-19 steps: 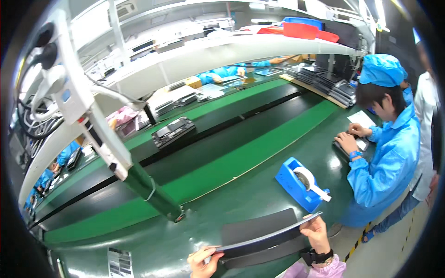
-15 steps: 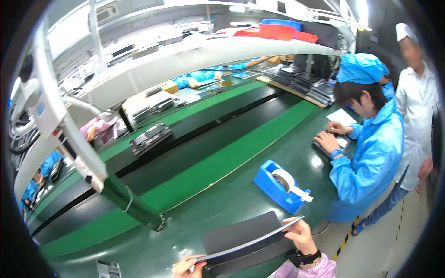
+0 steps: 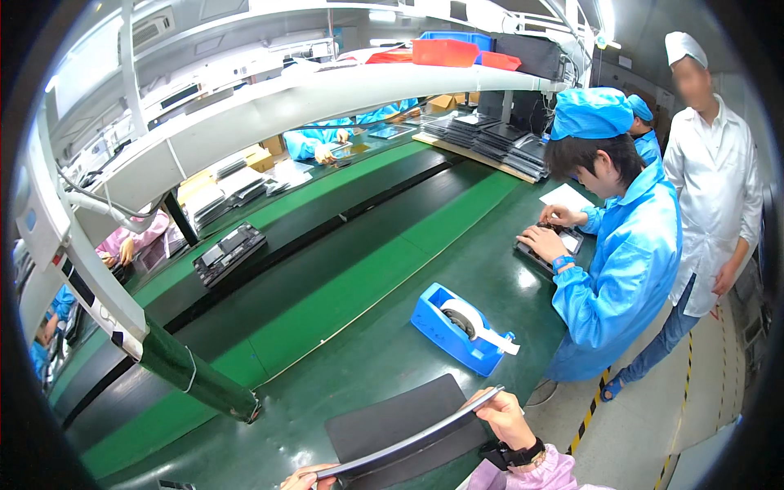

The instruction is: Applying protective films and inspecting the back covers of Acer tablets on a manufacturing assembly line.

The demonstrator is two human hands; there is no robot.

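A thin, flat panel [image 3: 415, 439], dark with a grey rim, is held up nearly edge-on at the bottom of the view. My left hand [image 3: 307, 480], partly cut off by the lower edge, pinches its left end. At the other end, the fingers and thumb of my right hand [image 3: 505, 419] close round its corner. Beneath and behind the panel lies a dark grey mat [image 3: 390, 415] on the green bench. The panel's broad face is mostly turned out of sight, so I cannot tell its exact kind.
A blue tape dispenser [image 3: 457, 331] stands beyond the mat. To the right, a co-worker in blue [image 3: 625, 253] handles a dark device [image 3: 574, 242]. An opened device [image 3: 230, 253] sits on the belt [image 3: 327, 286]. A green-wrapped post [image 3: 200, 377] rises at left.
The whole view has shifted, so the bench and people appear further left. Both hands keep their hold on the panel. The far device still rests on the belt.
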